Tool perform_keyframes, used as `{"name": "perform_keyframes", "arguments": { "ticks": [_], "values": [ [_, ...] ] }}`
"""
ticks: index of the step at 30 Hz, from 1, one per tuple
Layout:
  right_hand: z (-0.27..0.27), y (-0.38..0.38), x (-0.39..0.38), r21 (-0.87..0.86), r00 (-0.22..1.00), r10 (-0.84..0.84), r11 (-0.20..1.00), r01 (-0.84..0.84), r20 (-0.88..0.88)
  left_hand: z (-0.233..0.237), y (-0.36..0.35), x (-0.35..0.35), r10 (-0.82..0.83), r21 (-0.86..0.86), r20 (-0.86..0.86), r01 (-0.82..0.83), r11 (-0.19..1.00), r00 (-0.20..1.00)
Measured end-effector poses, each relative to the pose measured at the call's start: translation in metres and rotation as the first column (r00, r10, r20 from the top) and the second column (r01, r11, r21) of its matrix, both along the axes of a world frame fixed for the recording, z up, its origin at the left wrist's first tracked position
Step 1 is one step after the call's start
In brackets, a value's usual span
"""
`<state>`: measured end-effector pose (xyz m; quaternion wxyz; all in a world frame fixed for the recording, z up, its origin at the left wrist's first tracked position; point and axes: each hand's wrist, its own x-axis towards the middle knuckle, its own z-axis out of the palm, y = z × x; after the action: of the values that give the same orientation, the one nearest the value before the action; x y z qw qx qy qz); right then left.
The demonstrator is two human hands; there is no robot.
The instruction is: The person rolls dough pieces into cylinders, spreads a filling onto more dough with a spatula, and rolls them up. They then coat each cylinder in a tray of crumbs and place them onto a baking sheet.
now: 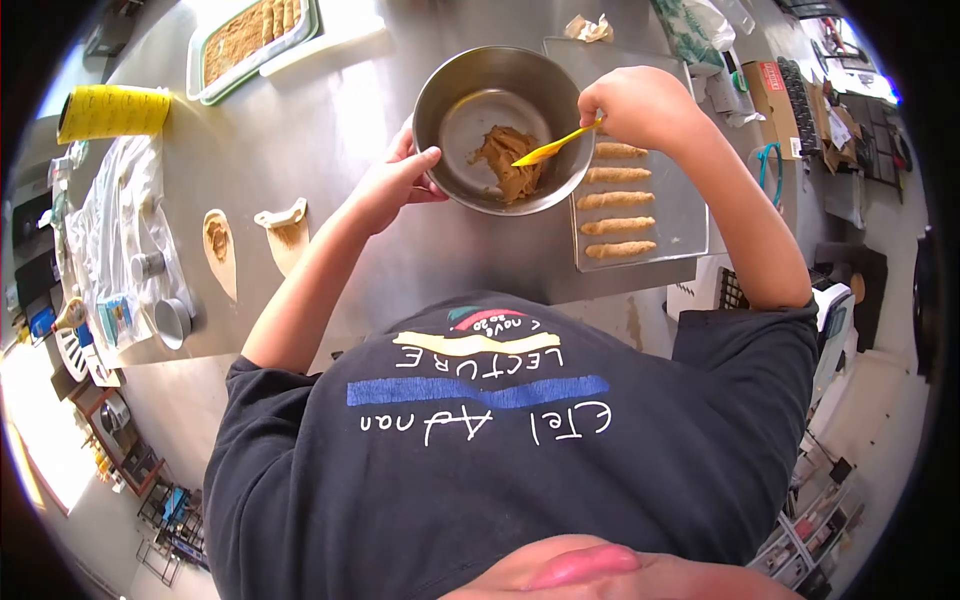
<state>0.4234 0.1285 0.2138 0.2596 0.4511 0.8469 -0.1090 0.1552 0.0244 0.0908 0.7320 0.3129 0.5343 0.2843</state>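
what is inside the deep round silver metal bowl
A smeared mound of thick brown paste lies in the bowl, with a slim yellow spatula in the right hand reaching over it. The bowl floor beneath the paste is covered and cannot be seen.

Room lies between yellow roll (113,115) and bowl (440,115); tray (685,205) crowds the right.

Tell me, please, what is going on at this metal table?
A person holds a metal bowl at its side with the left hand. The right hand grips a yellow spatula, its blade in the brown paste inside. On the right, a clear tray, partly hidden by the bowl, bears several brown strips.
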Motion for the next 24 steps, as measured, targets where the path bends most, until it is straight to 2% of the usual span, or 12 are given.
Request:
{"name": "perform_keyframes", "arguments": {
  "ticks": [2,6,8,9,11,12,14,16,18,20,22,24],
  "values": [
    [-0.003,-0.005,-0.004,-0.046,1.0,0.006,0.999,-0.005,0.018,-0.004,-0.01,-0.007,0.02,0.061,0.108,-0.027,0.998,0.994],
    [-0.007,-0.017,-0.011,-0.099,1.0,0.014,0.995,-0.016,-0.025,-0.015,-0.032,-0.015,0.061,0.059,0.199,-0.074,0.996,0.978],
    [-0.009,-0.021,-0.014,-0.118,1.0,0.001,0.993,0.001,0.011,-0.024,-0.042,-0.017,0.117,0.09,0.367,-0.161,0.983,0.923],
    [-0.011,-0.023,-0.014,-0.12,1.0,0.004,0.993,-0.002,0.013,-0.031,-0.047,-0.019,0.121,0.088,0.368,-0.164,0.983,0.922],
    [-0.017,-0.025,-0.013,-0.113,1.0,0.03,0.993,-0.03,-0.003,-0.04,-0.055,-0.019,0.204,0.06,0.23,-0.223,0.973,0.951],
    [-0.017,-0.025,-0.014,-0.112,0.999,0.034,0.993,-0.034,-0.002,-0.039,-0.06,-0.017,0.208,0.061,0.231,-0.228,0.972,0.95],
    [-0.017,-0.027,-0.016,-0.098,0.999,0.039,0.994,-0.038,0.006,-0.029,-0.076,-0.006,0.217,-0.102,0.244,-0.198,0.975,0.945],
    [-0.017,-0.029,-0.018,-0.083,0.999,0.05,0.995,-0.05,0.005,-0.013,-0.084,0.005,0.209,-0.137,0.287,-0.175,0.975,0.935],
    [-0.017,-0.03,-0.021,-0.065,0.998,0.061,0.996,-0.061,0.005,0.001,-0.086,0.015,0.262,-0.298,0.526,-0.113,0.948,0.809],
    [-0.02,-0.036,-0.026,-0.082,0.996,0.082,0.993,-0.08,0.027,0.016,-0.083,0.025,0.246,-0.287,0.565,-0.092,0.954,0.787],
    [-0.035,-0.036,-0.022,-0.069,0.995,0.103,0.992,-0.102,0.009,0.025,-0.081,0.031,0.362,-0.361,0.659,-0.146,0.921,0.659],
    [-0.042,-0.036,-0.022,-0.056,0.992,0.125,0.991,-0.126,-0.01,0.027,-0.081,0.034,0.392,-0.376,0.665,-0.169,0.911,0.636]
  ]
}}
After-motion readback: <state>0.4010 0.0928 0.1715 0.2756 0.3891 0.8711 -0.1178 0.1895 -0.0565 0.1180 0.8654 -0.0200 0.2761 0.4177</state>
